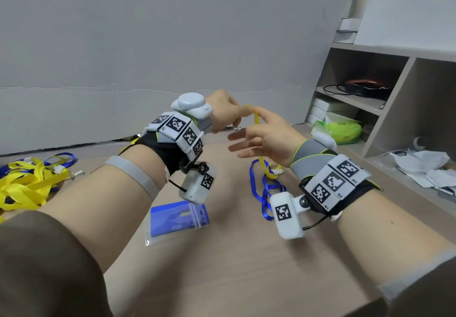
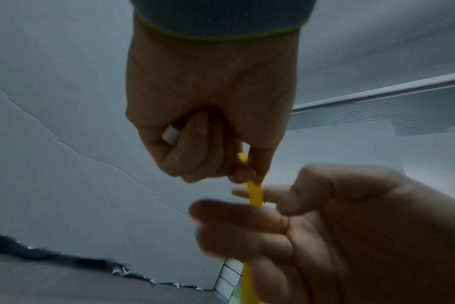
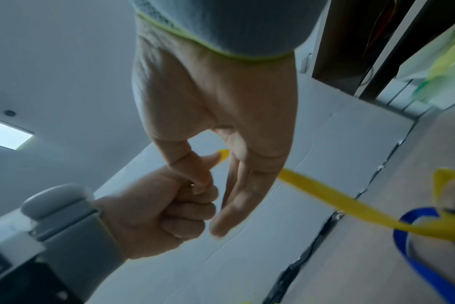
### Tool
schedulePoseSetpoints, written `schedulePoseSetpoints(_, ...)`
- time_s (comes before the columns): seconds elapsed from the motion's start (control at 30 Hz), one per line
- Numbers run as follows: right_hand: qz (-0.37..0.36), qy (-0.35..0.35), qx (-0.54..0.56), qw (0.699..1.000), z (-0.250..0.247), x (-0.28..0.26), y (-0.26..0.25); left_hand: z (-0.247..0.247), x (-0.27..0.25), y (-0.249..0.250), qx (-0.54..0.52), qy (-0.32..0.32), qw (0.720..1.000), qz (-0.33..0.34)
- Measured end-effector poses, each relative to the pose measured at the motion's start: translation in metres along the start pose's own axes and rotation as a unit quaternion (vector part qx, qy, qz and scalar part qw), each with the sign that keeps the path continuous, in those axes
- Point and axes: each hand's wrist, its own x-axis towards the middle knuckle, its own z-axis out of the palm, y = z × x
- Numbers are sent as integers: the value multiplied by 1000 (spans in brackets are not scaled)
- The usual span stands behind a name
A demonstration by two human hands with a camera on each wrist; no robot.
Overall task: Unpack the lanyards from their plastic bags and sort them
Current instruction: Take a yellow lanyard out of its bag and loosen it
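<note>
My left hand [image 1: 223, 113] is curled into a fist above the table and pinches the top end of a yellow lanyard [image 1: 256, 119] between thumb and forefinger. A small white piece [image 2: 171, 135] sits in its curled fingers. My right hand [image 1: 259, 139] is just to its right with fingers straight and spread. The yellow strap [image 2: 256, 195] runs down across those fingers. Below, the strap [image 3: 325, 197] hangs to the table and tangles with a blue lanyard [image 1: 265, 193]. A blue badge holder in a clear plastic bag [image 1: 177, 218] lies under my left wrist.
A heap of yellow and blue lanyards [image 1: 27, 183] lies at the table's left edge. Crumpled clear bags [image 1: 424, 166] lie at the right, below a shelf unit [image 1: 385, 119] with boxes and a green pack [image 1: 340, 129]. A grey board [image 1: 172, 45] stands behind.
</note>
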Motion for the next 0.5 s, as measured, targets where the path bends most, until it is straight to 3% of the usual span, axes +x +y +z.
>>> schedulePoseSetpoints(0.1,-28,35,51,998,8,3,3,1,-4,0,50,-47,997,-30)
schedulePoseSetpoints(0.23,-51,45,78,995,10,7,12,-3,-5,-5,-72,-69,994,-40)
schedulePoseSetpoints(0.37,-45,136,135,980,-2,15,18,-14,-5,-8,-214,-1,977,-12)
schedulePoseSetpoints(0.5,-27,214,132,968,-20,17,22,-23,-2,-7,-325,98,941,5)
